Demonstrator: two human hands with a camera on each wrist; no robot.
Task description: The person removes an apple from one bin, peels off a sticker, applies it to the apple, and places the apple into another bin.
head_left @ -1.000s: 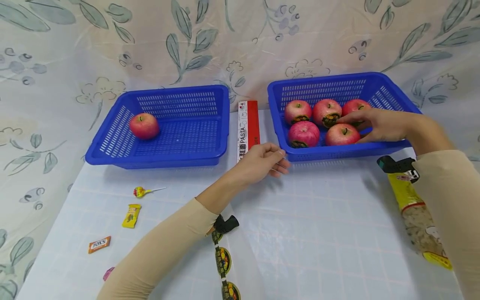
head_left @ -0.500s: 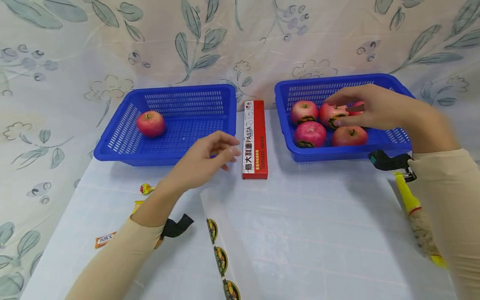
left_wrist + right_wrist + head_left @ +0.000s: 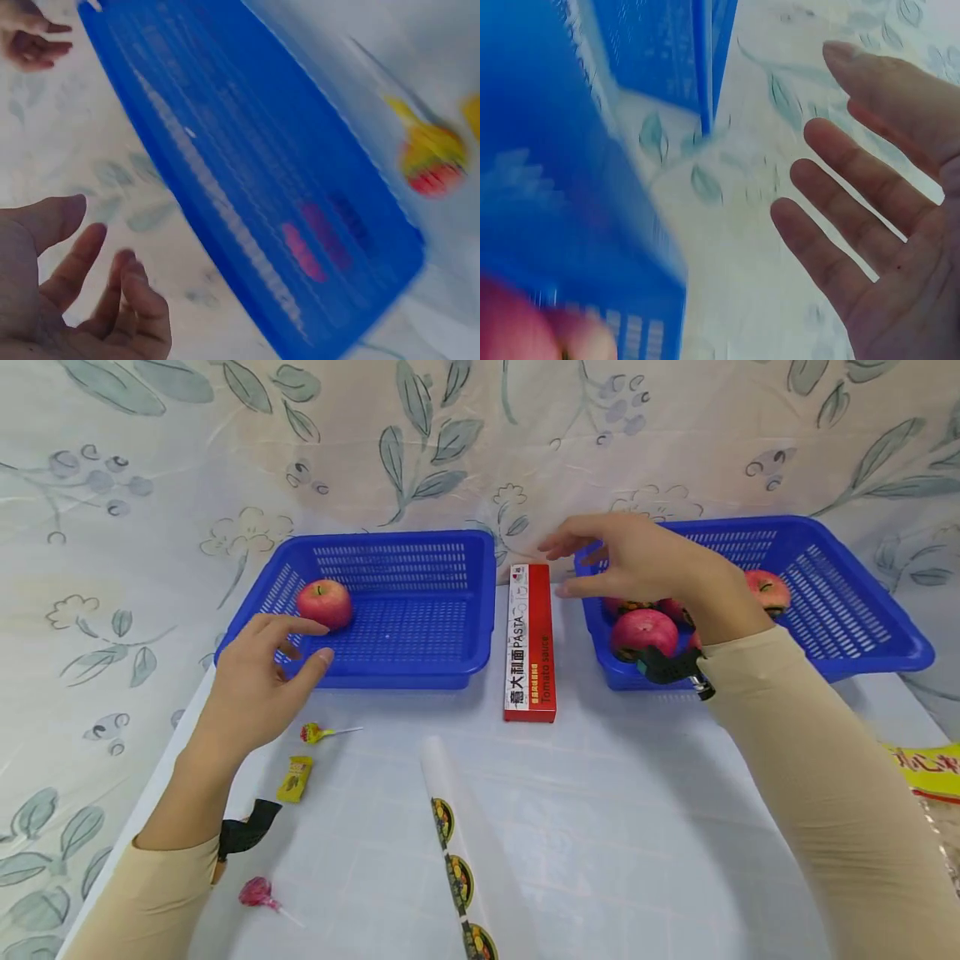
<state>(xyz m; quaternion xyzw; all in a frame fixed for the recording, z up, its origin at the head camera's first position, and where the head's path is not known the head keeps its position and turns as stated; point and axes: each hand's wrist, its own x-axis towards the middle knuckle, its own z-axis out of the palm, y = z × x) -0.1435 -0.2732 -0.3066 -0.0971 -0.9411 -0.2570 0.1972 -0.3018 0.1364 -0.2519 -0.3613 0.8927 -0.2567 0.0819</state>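
I am seeing the left hand (image 3: pixel 251 672) hovering over the front left corner of the left basket (image 3: pixel 420 647), fingers (image 3: pixel 90 262) apart and relaxed, holding nothing. One apple (image 3: pixel 324 603) is lying in that basket, just beyond the hand. The right hand (image 3: pixel 626 560) is hanging above the left rim of the right basket (image 3: pixel 862 610), fingers (image 3: pixel 840 225) spread and empty (wrist view is confirming this). Apples (image 3: pixel 643 631) are sitting below it. A pasta box (image 3: pixel 530 643) is lying on the desk (image 3: pixel 637 827) between the baskets.
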